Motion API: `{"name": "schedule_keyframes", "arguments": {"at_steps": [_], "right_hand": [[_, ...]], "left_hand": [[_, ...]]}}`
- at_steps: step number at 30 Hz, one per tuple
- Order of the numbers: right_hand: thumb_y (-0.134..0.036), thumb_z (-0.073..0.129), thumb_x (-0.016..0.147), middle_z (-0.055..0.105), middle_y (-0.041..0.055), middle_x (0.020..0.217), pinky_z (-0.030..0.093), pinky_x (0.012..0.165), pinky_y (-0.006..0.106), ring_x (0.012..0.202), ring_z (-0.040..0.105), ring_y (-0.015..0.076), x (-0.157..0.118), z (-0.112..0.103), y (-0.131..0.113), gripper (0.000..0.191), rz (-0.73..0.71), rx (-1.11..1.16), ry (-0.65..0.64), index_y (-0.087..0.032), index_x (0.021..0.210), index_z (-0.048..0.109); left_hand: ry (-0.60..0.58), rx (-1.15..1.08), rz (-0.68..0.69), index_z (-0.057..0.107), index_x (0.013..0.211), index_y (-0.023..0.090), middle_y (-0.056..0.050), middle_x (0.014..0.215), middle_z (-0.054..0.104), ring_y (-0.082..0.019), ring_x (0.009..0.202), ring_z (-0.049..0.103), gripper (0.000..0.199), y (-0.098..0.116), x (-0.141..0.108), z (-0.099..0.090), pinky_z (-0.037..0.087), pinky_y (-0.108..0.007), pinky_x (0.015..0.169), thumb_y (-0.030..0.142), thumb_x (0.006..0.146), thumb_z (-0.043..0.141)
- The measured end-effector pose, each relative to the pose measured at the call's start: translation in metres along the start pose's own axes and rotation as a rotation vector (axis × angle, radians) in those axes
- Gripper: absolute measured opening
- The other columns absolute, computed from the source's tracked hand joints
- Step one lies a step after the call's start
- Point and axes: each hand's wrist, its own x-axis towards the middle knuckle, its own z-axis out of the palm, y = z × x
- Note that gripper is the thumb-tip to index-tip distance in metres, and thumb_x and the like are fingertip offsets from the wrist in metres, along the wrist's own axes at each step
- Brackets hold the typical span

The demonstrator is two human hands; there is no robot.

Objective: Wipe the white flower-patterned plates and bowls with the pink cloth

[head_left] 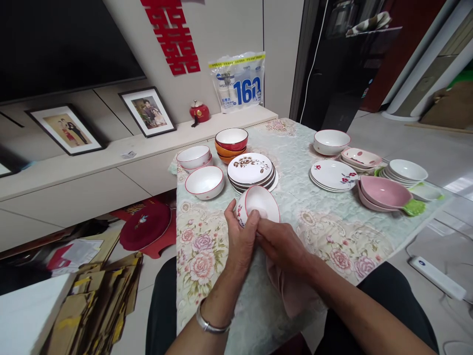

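Observation:
My left hand (pixel 240 239) is closed round a white bowl (pixel 263 199) with a red rim and flower decoration, its thumb over the edge and the bowl tilted toward me. My right hand (pixel 283 241) presses against the bowl's near rim, its fingers closed on a pale pink cloth (pixel 290 291) that hangs down over the table edge. Just beyond the held bowl stands a stack of plates (pixel 251 167) with a brown flower pattern. To its left sits another red-rimmed white bowl (pixel 205 182).
Behind are stacked white bowls (pixel 194 157) and red and orange bowls (pixel 231 140). On the right are flowered plates (pixel 332 173), a white bowl (pixel 331 142), pink leaf-shaped dishes (pixel 386 192) and small white bowls (pixel 406 170). A floral tablecloth (pixel 207 246) covers the table; flattened cardboard (pixel 99 296) lies left.

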Motion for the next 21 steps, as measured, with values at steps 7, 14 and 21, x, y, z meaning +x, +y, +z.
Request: {"name": "schedule_keyframes", "arguments": {"at_steps": [7, 14, 21], "right_hand": [[-0.003, 0.049, 0.086, 0.068, 0.01, 0.113, 0.046, 0.096, 0.038, 0.109, 0.06, 0.0236, 0.001, -0.004, 0.01, 0.033, -0.2, -0.155, -0.125, -0.017, 0.113, 0.061], [-0.014, 0.044, 0.097, 0.07, 0.008, 0.099, 0.048, 0.076, 0.031, 0.089, 0.065, 0.0206, 0.0, -0.004, 0.0, 0.018, -0.016, -0.12, -0.051, -0.018, 0.102, 0.061], [-0.004, 0.05, 0.088, 0.068, 0.0095, 0.113, 0.048, 0.093, 0.035, 0.108, 0.061, 0.0227, 0.002, -0.008, 0.007, 0.031, -0.215, -0.085, -0.126, -0.017, 0.115, 0.059]], "left_hand": [[0.023, -0.088, -0.057, 0.048, 0.135, 0.019, -0.012, 0.119, 0.063, -0.025, 0.102, 0.065, 0.071, 0.004, 0.009, -0.004, 0.052, -0.04, 0.092, 0.056, 0.079, 0.071], [0.003, 0.021, -0.032, 0.039, 0.144, 0.021, -0.014, 0.134, 0.055, -0.026, 0.117, 0.06, 0.079, 0.004, -0.002, 0.002, 0.046, -0.04, 0.101, 0.053, 0.079, 0.072], [0.005, -0.04, -0.056, 0.042, 0.14, 0.019, -0.011, 0.113, 0.064, -0.023, 0.096, 0.066, 0.074, 0.006, 0.005, -0.003, 0.051, -0.039, 0.089, 0.058, 0.082, 0.067]]}}
